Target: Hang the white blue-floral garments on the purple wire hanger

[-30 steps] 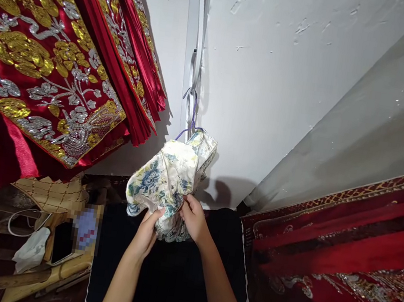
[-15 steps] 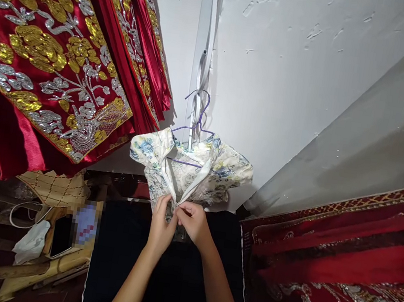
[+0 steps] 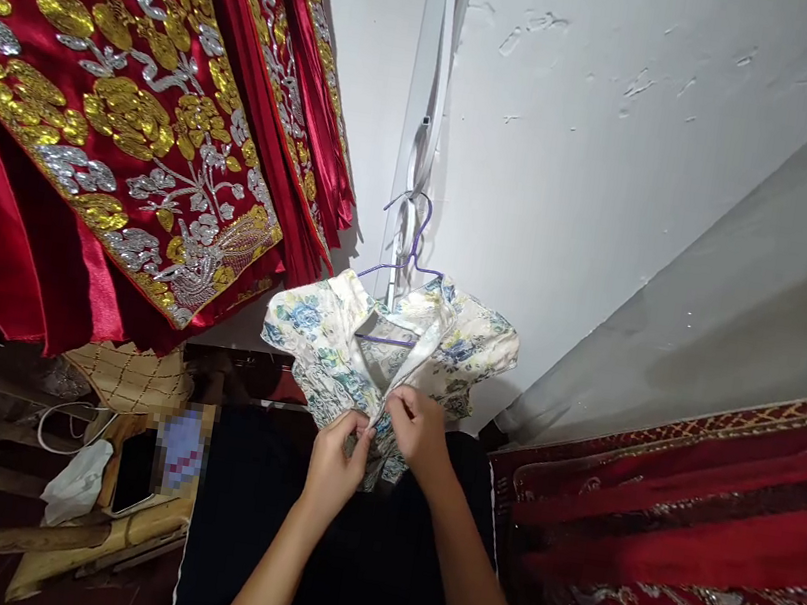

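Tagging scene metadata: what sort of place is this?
Probably a garment or costume workroom: red embroidered robes hang left; left hand and right hand hold a floral dress on a hanger.

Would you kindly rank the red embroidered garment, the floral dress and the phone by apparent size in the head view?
Largest to smallest:
1. red embroidered garment, though it hangs nearer the camera
2. floral dress
3. phone

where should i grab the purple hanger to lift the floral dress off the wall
Probably by the neck of the purple hanger, just under its hook, coming from the front above the collar. That wire is bare there, while the floral dress covers both arms and hangs loose.
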The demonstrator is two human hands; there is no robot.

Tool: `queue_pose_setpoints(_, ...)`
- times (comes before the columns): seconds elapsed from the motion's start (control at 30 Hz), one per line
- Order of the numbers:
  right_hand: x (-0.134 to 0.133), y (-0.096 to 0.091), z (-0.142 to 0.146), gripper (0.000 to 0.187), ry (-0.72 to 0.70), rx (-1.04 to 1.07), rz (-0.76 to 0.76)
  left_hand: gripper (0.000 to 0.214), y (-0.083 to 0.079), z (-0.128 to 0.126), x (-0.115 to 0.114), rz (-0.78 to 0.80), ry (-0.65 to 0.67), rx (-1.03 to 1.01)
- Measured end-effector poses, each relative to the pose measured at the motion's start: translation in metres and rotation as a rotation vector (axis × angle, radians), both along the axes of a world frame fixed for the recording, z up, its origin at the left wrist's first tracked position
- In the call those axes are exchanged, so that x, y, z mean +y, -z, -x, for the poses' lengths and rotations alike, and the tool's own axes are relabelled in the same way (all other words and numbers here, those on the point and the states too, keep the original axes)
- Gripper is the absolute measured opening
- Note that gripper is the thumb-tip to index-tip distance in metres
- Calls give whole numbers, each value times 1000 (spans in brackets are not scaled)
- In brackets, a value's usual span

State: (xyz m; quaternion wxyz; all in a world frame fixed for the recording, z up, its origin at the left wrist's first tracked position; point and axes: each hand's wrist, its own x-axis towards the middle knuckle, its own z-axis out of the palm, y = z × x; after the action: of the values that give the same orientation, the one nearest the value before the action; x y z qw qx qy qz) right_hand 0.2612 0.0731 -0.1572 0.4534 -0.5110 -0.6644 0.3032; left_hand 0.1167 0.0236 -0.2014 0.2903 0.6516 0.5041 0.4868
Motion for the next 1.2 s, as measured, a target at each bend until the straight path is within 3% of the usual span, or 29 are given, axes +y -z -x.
queue_pose_setpoints(0.17,28,-77,-25,28,-11,-300,-108,22,-6,-6,-5,26,57,14)
queue_pose_setpoints(0.3,44,-142,-27,21,28,-396,-108,21,-6,-16,-6,20,102,20)
queue_pose_setpoints(0.4,53,-172,-25,20,72,-458,-236,20,-2,-14,-1,25,124,51)
queue_pose_setpoints(0.47,56,-179,-24,20,76,-487,-274,19,-3,-6,6,38,131,78)
queue_pose_setpoints(0.53,56,-177,-23,21,73,-457,-279,15,-9,3,15,46,135,110)
queue_pose_setpoints(0.6,54,-171,-21,23,85,-356,-277,7,-26,9,26,19,135,100)
queue_pose_setpoints(0.73,45,-158,-15,23,165,-62,-288,46,-87,9,52,-174,97,-17)
queue_pose_setpoints(0.83,43,-149,-10,18,153,154,-260,51,-133,2,75,-338,73,-25)
queue_pose_setpoints(0.9,45,-142,-9,16,70,291,-206,40,-153,-4,88,-420,48,47)
queue_pose_setpoints(1.0,52,-126,-8,17,5,454,-117,19,-162,-8,98,-440,25,184)
queue_pose_setpoints(1.2,62,-72,-4,12,19,610,120,13,-159,-7,84,-496,-24,197)
